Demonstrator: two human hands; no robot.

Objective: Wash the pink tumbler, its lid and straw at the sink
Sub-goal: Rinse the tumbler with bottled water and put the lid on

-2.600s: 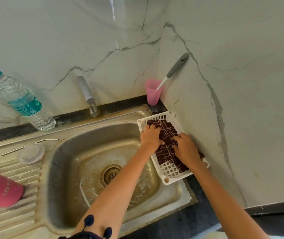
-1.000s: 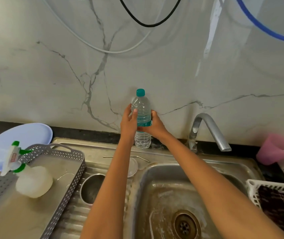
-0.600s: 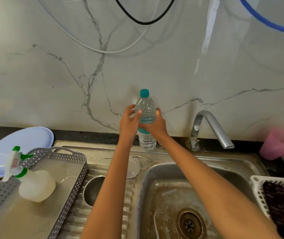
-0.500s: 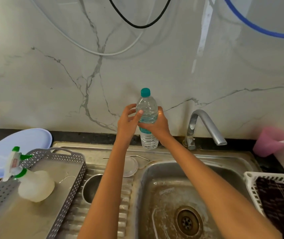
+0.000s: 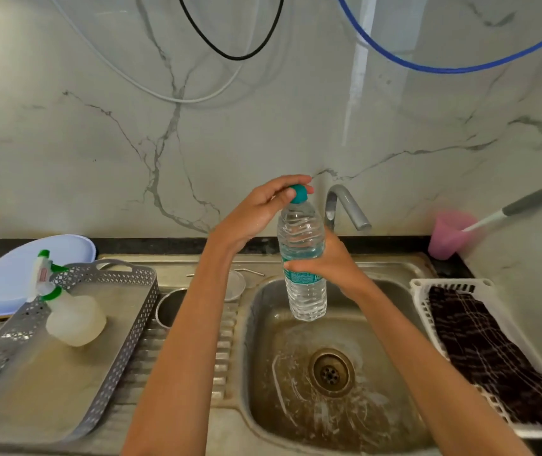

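Head view: bottle (image 5: 302, 258) lifted off ledge behind sink (image 5: 259, 357), now upright over basin. My right hand (image 5: 329, 264) grips its middle. My left hand (image 5: 256, 215) has moved up from bottle body, fingers pinching teal cap (image 5: 298, 194). Tumbler (image 5: 168, 307) left of sink, partly behind my left arm; lid (image 5: 237, 286) and straw (image 5: 252, 272) just beyond.

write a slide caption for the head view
Right hand holds a water bottle over the sink while the left hand grips its cap.
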